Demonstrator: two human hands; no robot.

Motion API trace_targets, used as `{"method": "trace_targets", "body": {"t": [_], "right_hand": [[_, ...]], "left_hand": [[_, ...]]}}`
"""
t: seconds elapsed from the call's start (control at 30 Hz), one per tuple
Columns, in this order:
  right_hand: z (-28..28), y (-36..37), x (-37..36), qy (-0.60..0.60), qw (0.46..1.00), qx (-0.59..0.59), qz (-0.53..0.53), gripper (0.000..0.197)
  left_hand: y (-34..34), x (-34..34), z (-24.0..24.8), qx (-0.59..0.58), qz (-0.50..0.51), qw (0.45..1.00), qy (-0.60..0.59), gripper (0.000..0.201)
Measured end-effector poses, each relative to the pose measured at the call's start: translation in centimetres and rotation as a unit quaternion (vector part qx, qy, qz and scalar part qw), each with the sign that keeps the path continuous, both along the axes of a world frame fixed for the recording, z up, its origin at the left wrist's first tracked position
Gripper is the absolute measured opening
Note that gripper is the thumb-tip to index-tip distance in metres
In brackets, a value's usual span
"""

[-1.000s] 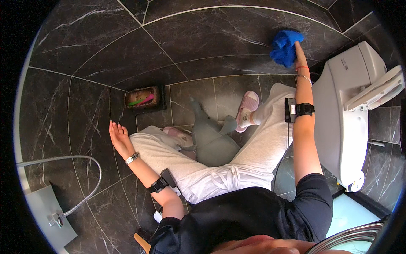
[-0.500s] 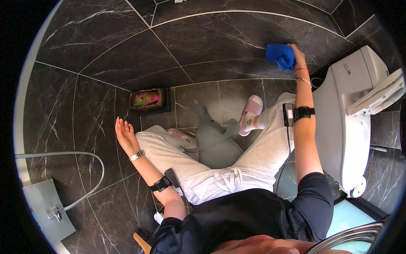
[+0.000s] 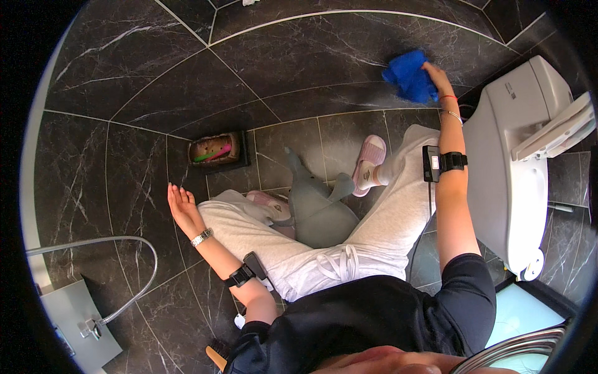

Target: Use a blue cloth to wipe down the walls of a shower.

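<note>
The right hand (image 3: pixel 440 79) grasps a limp, rumpled blue cloth (image 3: pixel 408 75), which hangs left of its fingers before a dark, white-veined tile wall (image 3: pixel 324 59). Below and right of that hand stands a smooth, rounded white toilet (image 3: pixel 498 149). The left hand (image 3: pixel 184 209) is released, fingers loosely straight, with a metal-link watch (image 3: pixel 201 237) just below it.

At one-thirty, the blue cloth (image 3: pixel 408 78) hides some fingertips of your right hand (image 3: pixel 438 76); whether it presses the wall (image 3: pixel 336 56), you cannot tell. At seven, your sleeve (image 3: pixel 251 341) covers part of a brush (image 3: pixel 216 358). Near twelve, the top edge crops an unidentifiable white object (image 3: pixel 250 2).
</note>
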State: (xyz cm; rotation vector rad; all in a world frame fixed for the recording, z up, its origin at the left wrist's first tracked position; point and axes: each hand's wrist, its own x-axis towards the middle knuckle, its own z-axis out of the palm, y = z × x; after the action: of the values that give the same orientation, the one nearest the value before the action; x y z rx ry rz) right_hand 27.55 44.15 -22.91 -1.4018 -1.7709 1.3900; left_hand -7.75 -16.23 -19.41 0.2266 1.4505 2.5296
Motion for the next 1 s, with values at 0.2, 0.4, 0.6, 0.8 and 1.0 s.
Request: {"method": "trace_targets", "body": {"t": [0.2, 0.4, 0.6, 0.8, 1.0], "right_hand": [[-7.8, 4.0, 2.0, -0.225, 0.972, -0.067, -0.024, 0.047], [-6.0, 1.5, -0.8, 0.004, 0.977, -0.173, -0.124, 0.039], [4.9, -1.5, 3.4, 0.372, 0.907, -0.026, -0.198, 0.032], [4.3, -2.4, 0.8, 0.575, 0.792, -0.037, -0.201, 0.039], [0.9, -1.6, 0.4, 0.43, 0.841, -0.269, -0.19, 0.027]], "left_hand": [[0.8, 0.0, 0.2, -0.006, -0.001, 1.0, 0.003, 0.038], [-0.2, 0.4, 0.6, -0.015, 0.018, 1.0, 0.002, 0.036], [1.7, 0.2, 0.2, 0.001, -0.004, 1.0, -0.002, 0.037], [1.3, 0.1, 0.1, -0.003, -0.007, 1.0, -0.002, 0.036], [1.8, 0.4, 0.6, -0.017, -0.005, 1.0, 0.002, 0.035]]}}
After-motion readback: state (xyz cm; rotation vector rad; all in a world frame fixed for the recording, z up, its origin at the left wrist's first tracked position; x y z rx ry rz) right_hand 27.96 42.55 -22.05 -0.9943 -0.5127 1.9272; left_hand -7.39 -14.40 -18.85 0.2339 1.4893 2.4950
